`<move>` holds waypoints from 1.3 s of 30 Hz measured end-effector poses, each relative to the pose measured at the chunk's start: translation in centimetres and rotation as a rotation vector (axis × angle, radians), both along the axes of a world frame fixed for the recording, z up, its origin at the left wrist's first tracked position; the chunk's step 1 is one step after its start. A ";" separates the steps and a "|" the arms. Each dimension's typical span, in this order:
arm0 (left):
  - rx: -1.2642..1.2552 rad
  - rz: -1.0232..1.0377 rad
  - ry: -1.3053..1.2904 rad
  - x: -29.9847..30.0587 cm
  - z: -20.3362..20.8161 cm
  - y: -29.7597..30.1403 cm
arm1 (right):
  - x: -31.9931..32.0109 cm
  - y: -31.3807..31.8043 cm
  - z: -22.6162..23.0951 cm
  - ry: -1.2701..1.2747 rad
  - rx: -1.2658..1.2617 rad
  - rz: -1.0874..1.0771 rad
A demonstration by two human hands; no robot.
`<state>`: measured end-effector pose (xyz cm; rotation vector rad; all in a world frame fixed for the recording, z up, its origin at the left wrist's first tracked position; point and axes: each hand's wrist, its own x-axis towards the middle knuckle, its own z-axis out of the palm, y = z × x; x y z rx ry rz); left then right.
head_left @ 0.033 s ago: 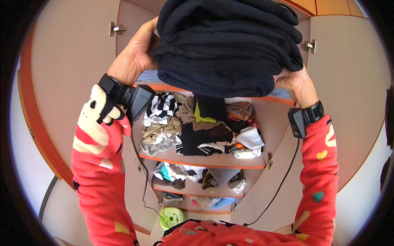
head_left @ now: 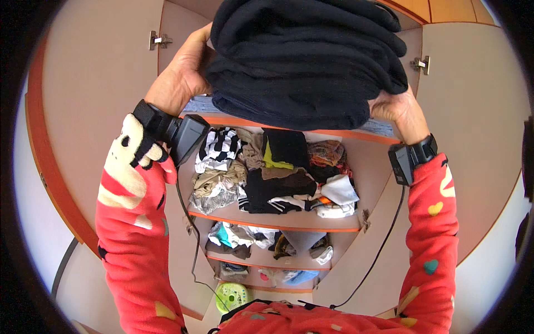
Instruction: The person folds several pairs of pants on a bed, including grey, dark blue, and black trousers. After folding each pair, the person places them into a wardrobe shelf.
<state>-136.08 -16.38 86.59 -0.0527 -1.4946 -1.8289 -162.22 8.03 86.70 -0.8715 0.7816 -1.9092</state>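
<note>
A thick bundle of folded black cloth (head_left: 306,61) is held up between my two hands in front of the open wardrobe, its layers stacked in soft folds. My left hand (head_left: 181,78) grips its left side, the fingers hidden behind the cloth. At the lower right corner, my right hand (head_left: 396,111) clasps the bundle, its fingers mostly out of sight under and behind it. Whether the bundle is one piece or several garments, I cannot tell. It covers most of the upper compartment, where a strip of blue-grey cloth (head_left: 384,127) shows below it.
Below, a shelf (head_left: 278,220) holds several piles of clothes, including a black-and-white garment (head_left: 219,147) and a white cloth (head_left: 340,190). Lower shelves hold more clothes. A green round stool (head_left: 232,295) stands at the bottom. Open doors (head_left: 100,111) flank the wardrobe; thin cables (head_left: 384,245) hang from my wrist devices.
The bundle and both my hands have shifted very slightly to the left. My grip on it looks the same.
</note>
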 end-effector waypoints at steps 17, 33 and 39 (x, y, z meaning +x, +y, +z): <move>-0.106 0.229 0.138 -2.5 3.8 -14.4 | -3.0 -15.9 4.9 0.204 0.030 0.034; -0.184 0.296 0.076 -7.3 7.3 -31.5 | -6.9 -34.7 6.3 0.068 0.125 0.249; -0.097 0.328 0.034 -8.5 5.4 -34.1 | -8.0 -38.7 4.7 0.071 0.175 0.247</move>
